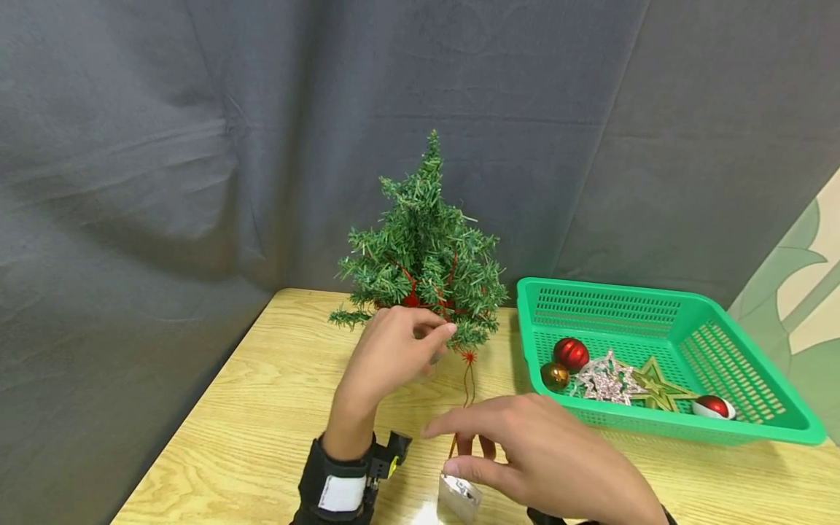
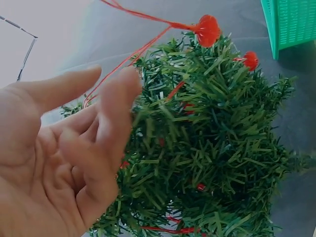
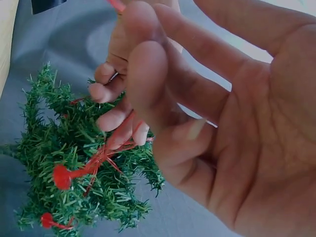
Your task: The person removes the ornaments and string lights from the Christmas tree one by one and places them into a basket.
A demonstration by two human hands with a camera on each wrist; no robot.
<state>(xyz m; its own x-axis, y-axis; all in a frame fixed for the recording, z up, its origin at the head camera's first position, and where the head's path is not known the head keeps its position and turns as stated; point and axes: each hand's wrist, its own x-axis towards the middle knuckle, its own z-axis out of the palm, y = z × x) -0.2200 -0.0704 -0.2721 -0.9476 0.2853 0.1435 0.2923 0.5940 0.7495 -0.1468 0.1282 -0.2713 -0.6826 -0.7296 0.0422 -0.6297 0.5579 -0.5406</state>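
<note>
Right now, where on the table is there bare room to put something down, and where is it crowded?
Bare wood lies on the table left of the left hand, between the tree and the near edge. A strip also lies in front of the basket, right of the right hand. It is crowded between tree and basket, where both hands and the red string meet.

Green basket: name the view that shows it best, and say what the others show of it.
Head view: the whole green basket sits on the table, with baubles and stars inside. The left wrist view catches only one corner at the top right. The right wrist view shows none of it.
</note>
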